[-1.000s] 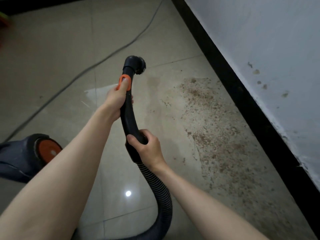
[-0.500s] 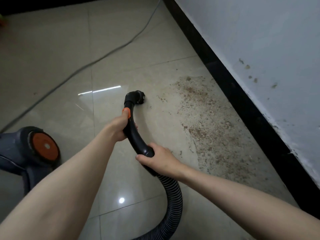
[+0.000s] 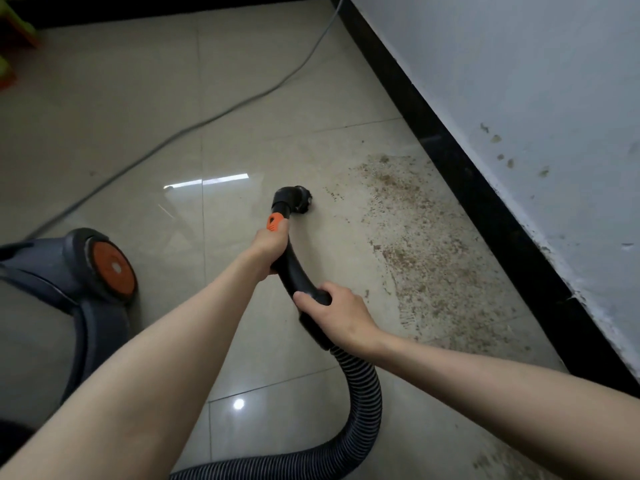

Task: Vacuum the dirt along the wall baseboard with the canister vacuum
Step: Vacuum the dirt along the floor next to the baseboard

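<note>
In the head view, the left hand (image 3: 269, 244) is wrapping its grip around the upper part of the black curved handle (image 3: 294, 271), with the thumb lying just below the orange button (image 3: 274, 222). The right hand (image 3: 337, 313) is closing its grip around the lower end of the same handle, where it is joining the ribbed hose (image 3: 360, 386). The hose is looping down and back toward the bottom edge of the picture. At the far end of the handle, the black nozzle (image 3: 294, 200) is pointing down at the tiled floor (image 3: 138, 116), close to or touching it; I cannot tell which. The nozzle is sitting just beside the left fringe of the brown dirt (image 3: 419, 258), which is spreading over the tiles up to the black baseboard (image 3: 485, 202). Above the baseboard, the pale wall (image 3: 519, 81) is showing a few small stains. The canister vacuum (image 3: 69, 271), dark grey with an orange wheel hub (image 3: 112, 266), is standing on the floor at the left, well apart from the dirt. A grey power cord (image 3: 221, 114) is trailing across the tiles toward the far corner. Something green and red (image 3: 10, 53) is showing at the upper left edge, too blurred to identify.
</note>
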`<state>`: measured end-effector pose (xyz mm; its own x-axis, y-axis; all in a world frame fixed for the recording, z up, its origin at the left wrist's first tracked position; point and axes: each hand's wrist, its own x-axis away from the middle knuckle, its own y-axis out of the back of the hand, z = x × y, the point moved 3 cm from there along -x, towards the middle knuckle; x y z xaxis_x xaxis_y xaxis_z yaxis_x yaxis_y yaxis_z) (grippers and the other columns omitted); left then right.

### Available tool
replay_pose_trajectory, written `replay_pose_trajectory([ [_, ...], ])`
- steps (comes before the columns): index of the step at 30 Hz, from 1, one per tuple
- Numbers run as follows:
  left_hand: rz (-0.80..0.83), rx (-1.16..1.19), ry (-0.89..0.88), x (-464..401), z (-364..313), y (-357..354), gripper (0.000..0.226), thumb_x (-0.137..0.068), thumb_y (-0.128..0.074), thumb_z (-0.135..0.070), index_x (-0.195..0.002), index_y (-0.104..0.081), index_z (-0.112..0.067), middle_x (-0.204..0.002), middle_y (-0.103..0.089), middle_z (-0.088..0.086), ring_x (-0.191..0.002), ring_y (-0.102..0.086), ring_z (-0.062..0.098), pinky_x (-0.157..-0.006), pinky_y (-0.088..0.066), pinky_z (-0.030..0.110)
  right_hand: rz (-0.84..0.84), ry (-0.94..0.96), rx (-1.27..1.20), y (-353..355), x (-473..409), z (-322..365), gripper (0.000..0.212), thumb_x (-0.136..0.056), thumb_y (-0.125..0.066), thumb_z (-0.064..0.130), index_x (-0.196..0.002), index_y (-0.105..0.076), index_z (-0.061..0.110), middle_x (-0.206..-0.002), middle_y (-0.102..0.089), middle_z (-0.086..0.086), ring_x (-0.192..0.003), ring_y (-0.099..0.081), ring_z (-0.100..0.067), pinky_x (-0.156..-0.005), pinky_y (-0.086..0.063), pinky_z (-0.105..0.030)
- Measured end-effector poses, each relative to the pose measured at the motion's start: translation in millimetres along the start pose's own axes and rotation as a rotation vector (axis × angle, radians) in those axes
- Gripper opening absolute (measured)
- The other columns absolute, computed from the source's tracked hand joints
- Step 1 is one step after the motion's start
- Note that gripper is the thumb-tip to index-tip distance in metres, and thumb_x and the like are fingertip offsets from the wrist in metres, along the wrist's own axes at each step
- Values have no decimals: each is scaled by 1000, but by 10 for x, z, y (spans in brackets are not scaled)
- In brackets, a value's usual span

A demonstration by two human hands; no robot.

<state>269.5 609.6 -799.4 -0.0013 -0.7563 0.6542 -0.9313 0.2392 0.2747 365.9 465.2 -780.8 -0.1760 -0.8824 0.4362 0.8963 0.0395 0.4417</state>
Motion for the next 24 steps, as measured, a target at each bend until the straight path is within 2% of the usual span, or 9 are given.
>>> replay_pose_trajectory([
  [2, 26, -45, -16, 24, -20, -128, 50, -95, -38, -46, -121, -46, -4, -84, -50, 6, -72, -51, 19, -56, -43, 29, -63, -46, 53, -25, 51, -42, 39, -85, -53, 60, -75, -53, 22, -76, -61, 5, -78, -61, -21, -64, -44, -34],
  [4, 37, -53, -22, -1, -9, -240, 50, -94, -39, -49, -118, -47, -5, -82, -50, 5, -70, -51, 18, -53, -39, 27, -84, -76, 68, -28, 63, -85, 38, -86, -51, 59, -73, -51, 23, -76, -61, 6, -79, -60, -22, -63, -41, -33],
  [6, 15, -25, -26, -54, -3, -248, 50, -92, -41, -50, -116, -48, -6, -82, -51, 5, -72, -52, 19, -56, -42, 27, -86, -66, 46, -6, 13, -88, 38, -86, -53, 58, -74, -54, 22, -77, -64, 4, -78, -62, -21, -65, -44, -33],
  [8, -60, 21, -33, -125, -10, -139, 51, -91, -42, -49, -117, -49, -5, -88, -54, 7, -81, -56, 24, -69, -48, 30, -64, -28, -24, 19, -85, -49, 36, -85, -58, 54, -73, -59, 20, -75, -68, 2, -72, -64, -20, -64, -49, -33],
  [10, -163, 80, -20, -199, 26, 73, 54, -89, -42, -47, -123, -48, -5, -105, -58, 12, -96, -58, 30, -79, -50, 35, 18, -4, -114, -5, -212, 33, 31, -84, -64, 49, -70, -62, 21, -72, -70, -1, -58, -63, -17, -53, -51, -31],
  [13, -263, 184, 13, -307, 103, 449, 58, -89, -44, -47, -130, -44, -7, -121, -55, 13, -106, -57, 32, -77, -50, 36, 177, 26, -135, -162, -423, 200, 28, -86, -67, 45, -69, -62, 22, -74, -69, -3, -47, -56, -10, -44, -44, -27],
  [15, -323, 232, 32, -379, 127, 692, 60, -89, -45, -48, -133, -43, -7, -124, -55, 13, -108, -57, 31, -74, -49, 35, 258, 26, -149, -285, -549, 325, 27, -86, -67, 45, -72, -63, 22, -80, -71, -8, -47, -58, -14, -41, -44, -24],
  [18, -349, 283, 49, -463, 114, 897, 60, -89, -47, -46, -134, -41, -8, -128, -54, 13, -111, -56, 31, -75, -48, 36, 329, 10, -188, -404, -660, 436, 28, -85, -66, 48, -77, -64, 21, -91, -72, -19, -54, -61, -27, -44, -47, -28],
  [24, -256, 242, 22, -484, -52, 627, 62, -91, -47, -46, -139, -35, -8, -131, -50, 14, -114, -54, 31, -79, -49, 39, 203, 18, -152, -222, -682, 263, 45, -84, -64, 57, -86, -65, 12, -91, -72, -17, -56, -61, -23, -53, -54, -35],
])
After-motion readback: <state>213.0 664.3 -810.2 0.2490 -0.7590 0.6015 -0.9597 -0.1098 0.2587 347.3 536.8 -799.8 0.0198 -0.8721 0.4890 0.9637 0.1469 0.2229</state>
